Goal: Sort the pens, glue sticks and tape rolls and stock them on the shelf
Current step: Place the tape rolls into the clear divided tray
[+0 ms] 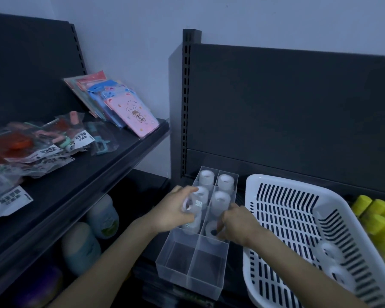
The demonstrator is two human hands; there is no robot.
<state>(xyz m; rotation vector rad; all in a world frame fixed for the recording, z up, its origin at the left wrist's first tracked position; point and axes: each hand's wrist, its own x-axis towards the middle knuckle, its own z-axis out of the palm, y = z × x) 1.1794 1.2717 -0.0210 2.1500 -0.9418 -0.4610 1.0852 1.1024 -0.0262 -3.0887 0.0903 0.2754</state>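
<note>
A clear plastic divided organizer (188,272) sits on the dark shelf, its far compartments filled with stacks of clear tape rolls (225,182). My left hand (171,213) grips a stack of tape rolls (192,204) tilted over the left column. My right hand (239,223) pinches a tape roll (211,231) lying in the right column. The two nearest compartments hold nothing. A white slotted basket (282,210) to the right holds more tape rolls (330,252).
Yellow cylindrical items (380,216) lie at the far right behind the basket. The left shelf (93,172) carries bagged small goods (31,147) and pink and blue card packs (129,112). Bottles (102,216) stand on the shelf below. A dark back panel (287,112) rises behind the organizer.
</note>
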